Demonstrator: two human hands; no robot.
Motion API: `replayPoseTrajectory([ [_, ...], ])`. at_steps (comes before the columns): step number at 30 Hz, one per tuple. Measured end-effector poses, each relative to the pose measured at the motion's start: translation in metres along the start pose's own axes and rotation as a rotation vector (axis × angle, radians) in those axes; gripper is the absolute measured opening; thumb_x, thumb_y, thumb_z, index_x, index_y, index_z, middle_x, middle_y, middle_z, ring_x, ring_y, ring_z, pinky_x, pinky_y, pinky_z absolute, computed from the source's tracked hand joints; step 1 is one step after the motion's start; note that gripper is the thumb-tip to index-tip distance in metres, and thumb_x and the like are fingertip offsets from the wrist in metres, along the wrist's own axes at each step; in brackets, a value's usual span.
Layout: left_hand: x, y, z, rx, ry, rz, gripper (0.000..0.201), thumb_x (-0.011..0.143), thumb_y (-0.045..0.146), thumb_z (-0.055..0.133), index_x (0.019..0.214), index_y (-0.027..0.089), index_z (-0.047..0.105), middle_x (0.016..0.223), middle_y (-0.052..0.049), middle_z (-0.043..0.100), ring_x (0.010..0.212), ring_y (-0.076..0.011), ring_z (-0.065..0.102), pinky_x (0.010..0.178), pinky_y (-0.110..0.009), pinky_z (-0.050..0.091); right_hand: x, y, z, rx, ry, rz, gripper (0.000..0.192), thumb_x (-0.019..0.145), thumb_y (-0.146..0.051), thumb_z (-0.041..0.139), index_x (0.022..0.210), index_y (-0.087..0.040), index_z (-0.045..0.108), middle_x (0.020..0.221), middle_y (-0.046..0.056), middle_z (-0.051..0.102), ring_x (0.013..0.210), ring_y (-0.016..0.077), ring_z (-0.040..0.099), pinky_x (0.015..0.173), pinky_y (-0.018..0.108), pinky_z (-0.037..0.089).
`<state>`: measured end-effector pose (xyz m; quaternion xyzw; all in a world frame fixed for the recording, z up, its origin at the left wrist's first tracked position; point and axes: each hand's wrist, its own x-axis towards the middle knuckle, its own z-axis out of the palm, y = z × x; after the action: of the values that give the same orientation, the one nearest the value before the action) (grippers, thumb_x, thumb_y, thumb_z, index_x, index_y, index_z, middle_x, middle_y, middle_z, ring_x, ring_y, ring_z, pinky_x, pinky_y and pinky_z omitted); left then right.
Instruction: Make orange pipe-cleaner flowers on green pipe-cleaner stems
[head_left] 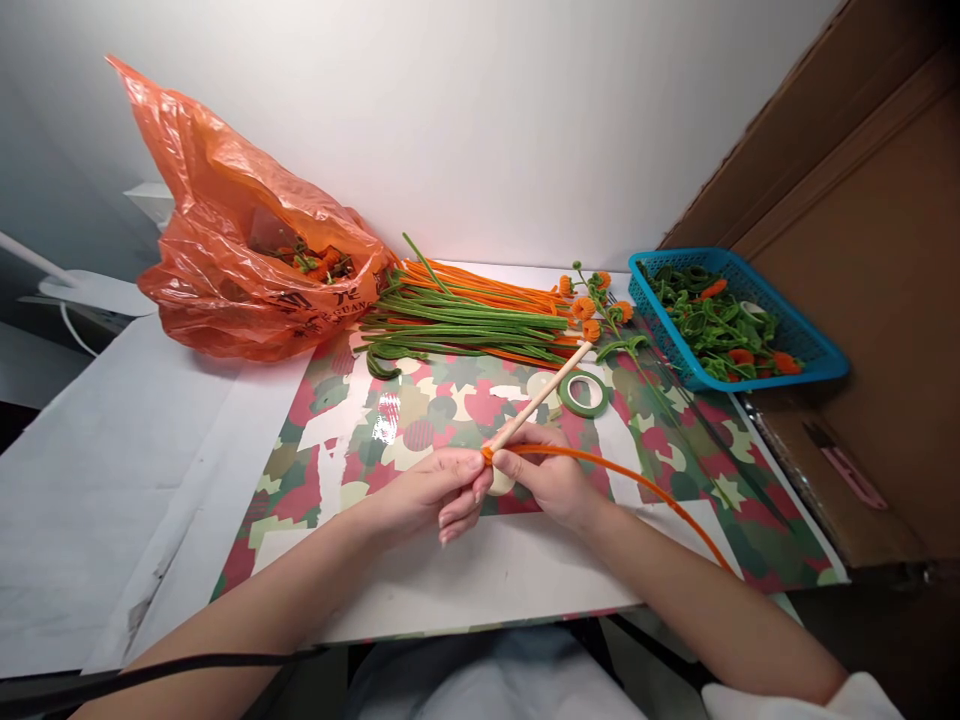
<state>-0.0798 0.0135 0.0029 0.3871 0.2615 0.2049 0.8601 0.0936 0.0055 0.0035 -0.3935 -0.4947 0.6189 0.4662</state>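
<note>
Both hands meet at the mat's near edge: the left hand pinches an orange pipe cleaner against a wooden stick gripped by the right hand. Tight, even turns would suit. The stick's long axis points toward 2 o'clock; the cleaner trails toward 4 o'clock.

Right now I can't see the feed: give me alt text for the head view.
Both hands meet at the table's middle: left hand and right hand pinch an orange pipe cleaner against a wooden dowel. Behind lie green and orange pipe cleaners, green tape roll, orange plastic bag, and blue basket.
</note>
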Motion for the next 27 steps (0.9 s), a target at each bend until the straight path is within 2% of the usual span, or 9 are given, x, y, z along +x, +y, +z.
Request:
replayPoseTrajectory([
  [3,0.001,0.001,0.001,0.011,0.018,-0.008,0.043,0.086,0.055,0.054,0.065,0.018,0.046,0.036,0.010,0.033,0.031,-0.0060,0.033,0.039,-0.020,0.029,0.000,0.001,-0.001,0.002,-0.024,0.017,0.028,0.075,-0.047,0.073,0.080,-0.019,0.073,0.073,0.003,0.070,0.071,0.0153,0.065,0.067,0.027,0.054],
  [5,0.000,0.002,0.003,0.156,0.120,0.046,0.044,0.088,0.056,0.051,0.066,0.018,0.049,0.042,0.007,0.042,0.037,-0.0079,0.042,0.042,-0.021,0.036,0.001,0.003,-0.002,-0.010,0.009,0.027,0.027,0.075,-0.045,0.073,0.079,-0.019,0.072,0.072,0.002,0.069,0.069,0.0145,0.064,0.065,0.026,0.053],
  [7,-0.001,0.004,0.006,0.429,0.287,0.181,0.039,0.088,0.052,0.052,0.072,0.016,0.055,0.053,0.002,0.053,0.048,-0.0100,0.052,0.047,-0.022,0.042,0.002,0.004,-0.003,-0.033,0.069,0.032,0.027,0.076,-0.045,0.072,0.078,-0.018,0.072,0.071,0.002,0.069,0.067,0.0139,0.063,0.064,0.026,0.052],
  [9,-0.002,0.003,0.008,0.723,0.426,0.349,0.028,0.087,0.043,0.058,0.082,0.016,0.060,0.062,0.001,0.060,0.053,-0.0103,0.056,0.049,-0.021,0.044,0.003,0.006,-0.004,-0.060,0.132,0.041,0.028,0.075,-0.046,0.072,0.077,-0.018,0.071,0.072,0.003,0.069,0.067,0.0144,0.063,0.063,0.026,0.052],
  [11,-0.002,0.001,0.008,0.946,0.519,0.496,0.019,0.086,0.035,0.061,0.089,0.016,0.062,0.062,0.001,0.062,0.051,-0.0096,0.055,0.047,-0.020,0.045,0.004,0.007,-0.004,-0.070,0.173,0.058,0.029,0.073,-0.047,0.073,0.078,-0.019,0.071,0.073,0.003,0.070,0.068,0.0154,0.064,0.064,0.027,0.053],
  [14,-0.001,-0.005,0.005,1.171,0.622,0.645,0.012,0.089,0.028,0.056,0.088,0.018,0.062,0.064,0.001,0.065,0.054,-0.0099,0.058,0.050,-0.020,0.047,0.005,0.009,-0.003,-0.052,0.186,0.071,0.031,0.072,-0.048,0.073,0.078,-0.019,0.071,0.075,0.004,0.072,0.069,0.0161,0.065,0.064,0.028,0.054],
  [17,-0.001,-0.009,0.002,1.349,0.661,0.729,0.012,0.093,0.024,0.050,0.090,0.019,0.060,0.067,0.001,0.067,0.057,-0.0109,0.061,0.053,-0.020,0.048,0.005,0.010,-0.003,-0.035,0.186,0.071,0.031,0.071,-0.048,0.074,0.078,-0.018,0.071,0.074,0.004,0.071,0.067,0.0160,0.064,0.063,0.028,0.054],
  [22,0.001,-0.010,0.002,1.615,0.696,0.785,0.016,0.096,0.020,0.044,0.094,0.017,0.060,0.065,0.000,0.064,0.054,-0.0111,0.057,0.050,-0.021,0.041,0.004,0.012,-0.001,-0.030,0.212,0.091,0.029,0.072,-0.046,0.075,0.078,-0.018,0.072,0.068,0.002,0.067,0.063,0.0153,0.063,0.062,0.028,0.055],
  [27,0.004,-0.010,0.005,1.819,0.759,0.756,0.025,0.095,0.020,0.041,0.075,0.017,0.056,0.056,0.001,0.055,0.048,-0.0117,0.048,0.046,-0.024,0.031,0.003,0.013,0.003,-0.047,0.236,0.082,0.027,0.072,-0.045,0.074,0.077,-0.018,0.072,0.071,0.004,0.069,0.066,0.0170,0.065,0.064,0.029,0.055],
])
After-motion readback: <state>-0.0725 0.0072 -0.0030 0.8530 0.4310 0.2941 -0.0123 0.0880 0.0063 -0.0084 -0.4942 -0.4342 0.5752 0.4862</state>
